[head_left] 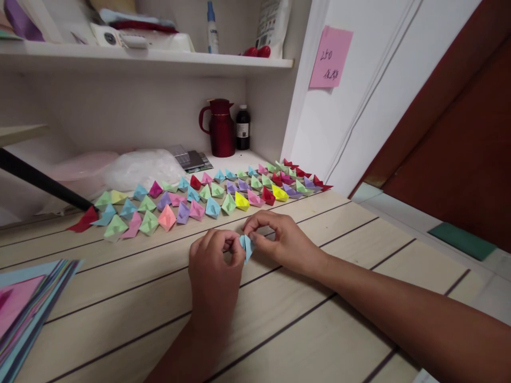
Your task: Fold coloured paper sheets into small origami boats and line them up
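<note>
A small light-blue folded paper piece (246,246) sits between my two hands, just above the wooden tabletop (131,298). My left hand (214,268) pinches its left side with curled fingers. My right hand (277,239) pinches its right side, fingers bent over it. Behind my hands, rows of several small folded paper boats (207,194) in green, blue, pink, purple, yellow and red stretch across the table from left to right.
A stack of coloured paper sheets (24,308) lies at the left edge. At the back stand a dark red jug (219,127), a dark bottle (242,127) and a white plastic bag (139,167). A shelf (159,58) hangs above; a pink note (330,57) is on the wall.
</note>
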Motion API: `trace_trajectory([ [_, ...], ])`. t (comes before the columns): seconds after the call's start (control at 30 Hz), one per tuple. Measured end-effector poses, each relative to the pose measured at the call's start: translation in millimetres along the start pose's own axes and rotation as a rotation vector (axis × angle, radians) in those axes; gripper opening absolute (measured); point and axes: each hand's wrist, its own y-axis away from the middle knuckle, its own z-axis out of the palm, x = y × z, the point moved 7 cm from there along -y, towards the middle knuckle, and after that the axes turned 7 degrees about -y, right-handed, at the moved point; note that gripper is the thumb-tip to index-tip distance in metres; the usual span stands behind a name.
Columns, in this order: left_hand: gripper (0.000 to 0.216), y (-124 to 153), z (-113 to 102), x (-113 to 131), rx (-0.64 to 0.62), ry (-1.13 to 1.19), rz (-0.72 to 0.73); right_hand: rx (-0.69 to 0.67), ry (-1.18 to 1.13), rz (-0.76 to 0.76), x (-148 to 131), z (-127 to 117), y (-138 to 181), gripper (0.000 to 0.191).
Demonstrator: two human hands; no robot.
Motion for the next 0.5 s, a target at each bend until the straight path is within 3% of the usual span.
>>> trace_trajectory([
  [0.23, 0.012, 0.1, -0.4, 0.0, -0.01, -0.009, -0.004, -0.003, -0.006, 0.001, -2.5, 0.3, 0.6, 0.006],
  [0.5, 0.011, 2.3, 1.6, 2.6, -0.015, -0.014, 0.012, 0.03, 0.102, -0.117, -10.8, 0.9, 4.1, 0.016],
])
